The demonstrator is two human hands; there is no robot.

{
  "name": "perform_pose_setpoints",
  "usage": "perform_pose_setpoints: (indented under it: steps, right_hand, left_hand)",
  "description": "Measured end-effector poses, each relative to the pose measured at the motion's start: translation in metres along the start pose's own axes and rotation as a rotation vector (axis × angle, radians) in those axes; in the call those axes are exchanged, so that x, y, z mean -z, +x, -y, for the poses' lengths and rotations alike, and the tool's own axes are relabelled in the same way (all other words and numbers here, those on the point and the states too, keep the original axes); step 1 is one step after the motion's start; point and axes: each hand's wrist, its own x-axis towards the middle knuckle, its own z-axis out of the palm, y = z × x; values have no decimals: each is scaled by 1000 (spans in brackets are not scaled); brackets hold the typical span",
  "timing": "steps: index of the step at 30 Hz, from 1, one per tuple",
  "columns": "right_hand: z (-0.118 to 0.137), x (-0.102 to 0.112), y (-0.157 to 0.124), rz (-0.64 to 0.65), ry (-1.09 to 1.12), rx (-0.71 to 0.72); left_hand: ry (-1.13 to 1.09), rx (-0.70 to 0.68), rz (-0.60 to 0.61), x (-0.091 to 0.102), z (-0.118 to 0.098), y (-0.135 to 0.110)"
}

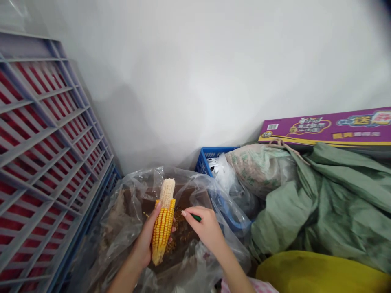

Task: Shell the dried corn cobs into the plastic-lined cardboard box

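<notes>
My left hand grips an ear of dried corn upright, its lower half still covered in yellow kernels. The upper end of the ear is bare pale cob. My right hand is just to the right of the ear, fingers curled around a small green-handled tool, most of which is hidden. Below both hands, loose kernels lie on brown cardboard inside a clear plastic bag.
A grey plastic rack with red behind its slats leans at the left. A blue crate and a stuffed sack stand ahead, beside a green woven sack. A purple carton lies against the white wall. A yellow object is at the lower right.
</notes>
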Motion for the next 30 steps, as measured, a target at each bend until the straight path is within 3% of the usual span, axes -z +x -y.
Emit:
perform_pose_setpoints:
  steps: [7, 12, 16, 20, 23, 30]
  right_hand:
    - [0, 7, 0, 100, 13, -34]
    - [1, 8, -1, 150, -12, -44]
    - [1, -7, -2, 149, -179, -85]
    - [-1, -33, -5, 81, -309, -118]
    - [0, -36, -4, 58, -250, -134]
    - [-1, 3, 2, 97, 32, -136]
  left_hand:
    - [158, -138, 29, 0, 0, 0]
    - [295, -157, 25, -3, 6, 0]
    - [349, -296, -2, -1, 14, 8]
    - [356, -470, -124, 3, 22, 19]
    - [287, -422, -136, 2, 22, 19]
    - [150, -165, -80, -1, 0, 2]
